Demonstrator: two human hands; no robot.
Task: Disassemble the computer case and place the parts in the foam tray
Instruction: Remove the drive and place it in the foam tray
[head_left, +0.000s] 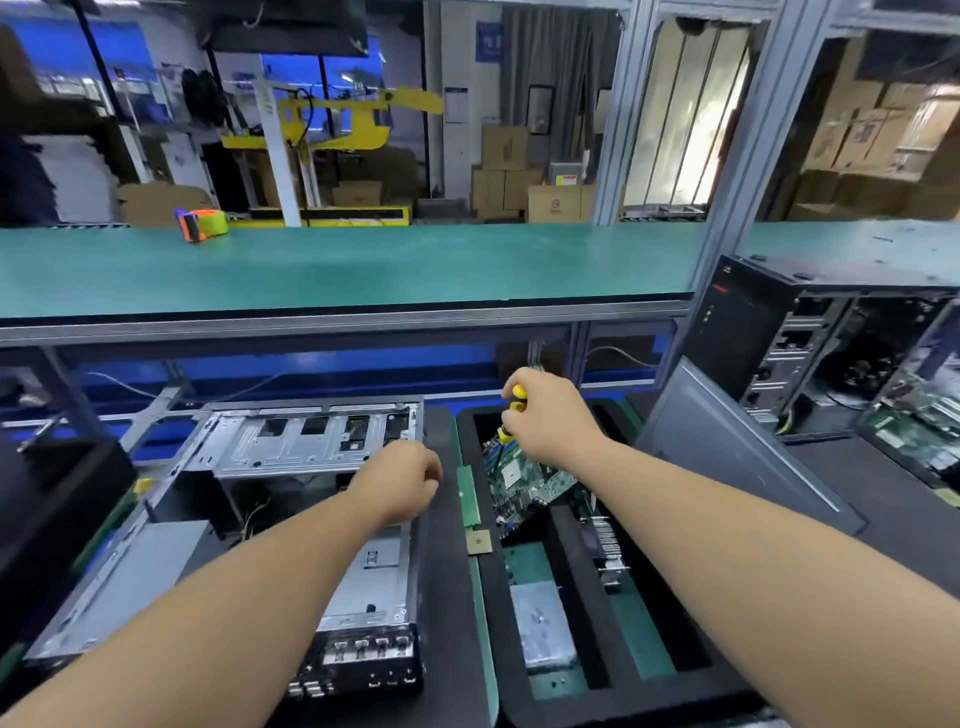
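Green covers the long shelf (363, 265) across the back, and a roll of tape in an orange holder (201, 224) sits on its left part. Down on the bench, the open computer case (270, 519) lies flat on the left, silver inside, with its black plug side near the person. A second black case (810, 348) stands open on the right, and a grey side panel (737, 452) leans in front of it. The black foam tray (613, 665) sits just right of the flat case. In the tray's far end a green circuit board (524, 486) sits tilted. A silver drive (543, 629) lies in a near slot, and a metal heat sink (608, 545) lies in the slot to its right. A green memory stick (467, 496) and a small gold chip (479, 543) rest on the tray's left edge. The right hand (550, 421) grips a yellow and black screwdriver (511, 405) over the board. The left hand (397, 480) has its fingers curled over the case's right edge; I cannot tell if it holds something.
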